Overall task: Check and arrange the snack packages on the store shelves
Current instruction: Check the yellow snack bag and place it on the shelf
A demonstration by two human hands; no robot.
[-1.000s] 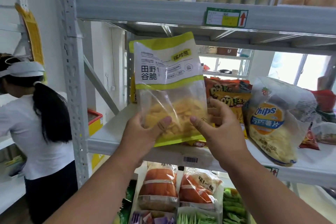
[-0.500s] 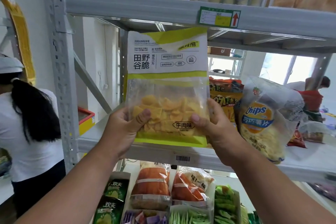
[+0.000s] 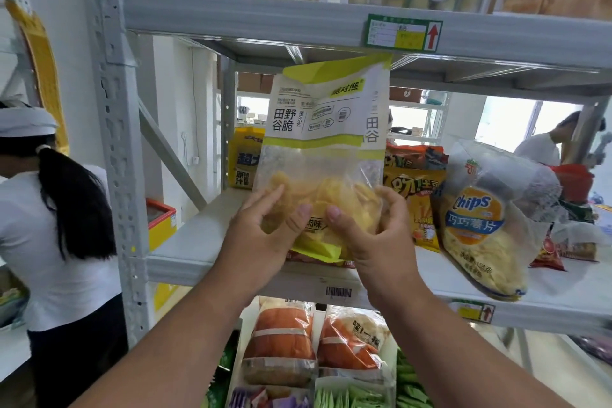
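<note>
Since half a second ago both hands have slid inward along the bag [image 3: 326, 156], so the thumbs that sat near its lower side edges now nearly meet at its lower middle, and its top has buckled, with a fold showing printing on the right side. The view has also swung a little, bringing more of the shelf [image 3: 185, 252] into sight.

By my reading the step in hand is the check: the bag is held upright in front of the face, just above the front edge of the shelf, its top near the underside of the shelf above. It does not seem to rest on anything.

The left hand [image 3: 261, 232] has its fingers curled round the bag's lower left, thumb pressed on the clear window over the yellow crisps. The right hand [image 3: 371, 228] does the same at the lower right, its fingers wrapped behind. Both are clamped on the bag, squeezing it inward.

Next, I judge, comes setting it down. That calls for easing the squeeze so the crisps do not break, then standing it at the free left part of the shelf, clear of the chips bag [image 3: 480, 225] leaning near the right and the orange packs [image 3: 414, 195] behind.
</note>
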